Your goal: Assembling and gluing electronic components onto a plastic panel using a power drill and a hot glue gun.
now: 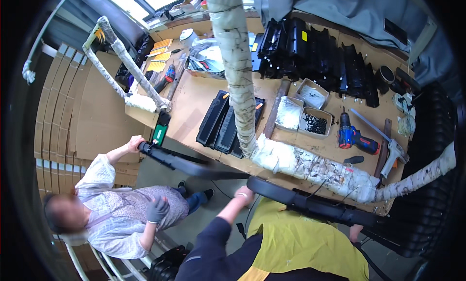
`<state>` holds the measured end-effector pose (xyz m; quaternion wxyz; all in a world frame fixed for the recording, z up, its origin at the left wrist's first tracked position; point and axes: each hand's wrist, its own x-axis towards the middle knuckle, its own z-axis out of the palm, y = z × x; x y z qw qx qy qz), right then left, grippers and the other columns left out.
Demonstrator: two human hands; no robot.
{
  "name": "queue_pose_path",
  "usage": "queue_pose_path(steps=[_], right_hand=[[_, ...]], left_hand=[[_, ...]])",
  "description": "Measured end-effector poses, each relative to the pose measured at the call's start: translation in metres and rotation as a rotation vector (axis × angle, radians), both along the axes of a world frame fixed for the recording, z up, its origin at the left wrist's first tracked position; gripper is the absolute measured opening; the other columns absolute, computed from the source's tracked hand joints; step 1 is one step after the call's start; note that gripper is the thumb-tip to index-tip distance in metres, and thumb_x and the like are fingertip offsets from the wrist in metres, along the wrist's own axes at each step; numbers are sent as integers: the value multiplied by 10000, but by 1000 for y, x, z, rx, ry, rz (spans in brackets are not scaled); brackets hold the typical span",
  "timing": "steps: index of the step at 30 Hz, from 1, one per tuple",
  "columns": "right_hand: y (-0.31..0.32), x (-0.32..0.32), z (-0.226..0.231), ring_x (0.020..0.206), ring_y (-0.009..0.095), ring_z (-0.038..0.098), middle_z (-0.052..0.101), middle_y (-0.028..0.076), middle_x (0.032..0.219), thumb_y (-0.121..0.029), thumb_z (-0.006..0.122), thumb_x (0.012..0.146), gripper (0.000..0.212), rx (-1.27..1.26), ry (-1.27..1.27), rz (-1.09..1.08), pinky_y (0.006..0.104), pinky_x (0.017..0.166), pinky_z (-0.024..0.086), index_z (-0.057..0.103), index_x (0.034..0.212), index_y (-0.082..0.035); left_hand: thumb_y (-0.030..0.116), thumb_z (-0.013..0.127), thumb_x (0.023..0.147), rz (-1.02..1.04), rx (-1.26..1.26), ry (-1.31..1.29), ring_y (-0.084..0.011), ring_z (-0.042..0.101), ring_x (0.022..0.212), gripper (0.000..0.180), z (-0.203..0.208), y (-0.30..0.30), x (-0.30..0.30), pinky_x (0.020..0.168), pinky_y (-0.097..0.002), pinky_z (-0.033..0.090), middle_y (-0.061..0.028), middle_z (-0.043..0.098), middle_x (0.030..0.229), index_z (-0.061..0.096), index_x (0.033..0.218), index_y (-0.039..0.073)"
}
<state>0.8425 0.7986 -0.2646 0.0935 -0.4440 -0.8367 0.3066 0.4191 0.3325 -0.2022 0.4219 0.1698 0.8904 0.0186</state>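
Note:
A long black plastic part (301,197) with a rounded left end lies along the table's near edge, in front of my body. My left hand (244,195) is closed at the rounded left end of this part. Below its right portion my right hand (356,231) shows only in part; its fingers are hidden. A second long black part (194,168) meets the first near my left hand. Another person's bare hand (136,144) grips its far left end, beside a green-screened device (159,134). That person's gloved hand (158,209) is raised and holds nothing visible.
A frame tube wrapped in white padding (315,175) runs along the table edge, with an upright (233,63) rising from it. On the table are a cordless drill (357,138), a glue gun (394,157), small-parts boxes (315,123), and black mouldings (225,123). Cardboard sheets (97,101) stand left.

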Motion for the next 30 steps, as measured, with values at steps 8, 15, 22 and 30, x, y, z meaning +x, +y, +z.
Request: queue_pose_path(steps=[8,15,22,30], right_hand=[[-14,-10,31,755,206,615,630,75,878,-170,584,930,178,-73,-92,20,359,665,501,620,1003,-12],[-24,-14,125,573,114,587,609,38,785,-129,595,942,166,-544,35,-475,248,491,462,612,1073,-28],[1,29,172,688,85,595,622,23,849,-130,582,980,234,-493,137,-616,232,600,511,587,1182,-13],[60,-68,301,957,147,625,665,108,1092,-149,527,1018,314,142,206,-247,276,873,499,579,1260,44]], left_hand=[[248,700,855,405,533,882,-324,701,821,358,228,-14,-175,736,-415,545,-147,719,878,620,1150,61],[617,785,665,438,126,751,-329,505,1283,1053,142,-17,-291,1045,-463,423,-200,510,1389,376,1409,-5],[509,805,685,483,251,555,-339,631,1095,750,133,-20,-311,943,-422,500,-198,664,1127,566,1200,19],[403,779,785,677,654,569,-244,691,787,567,220,-94,-242,713,-352,548,-120,710,852,614,1095,-42]])
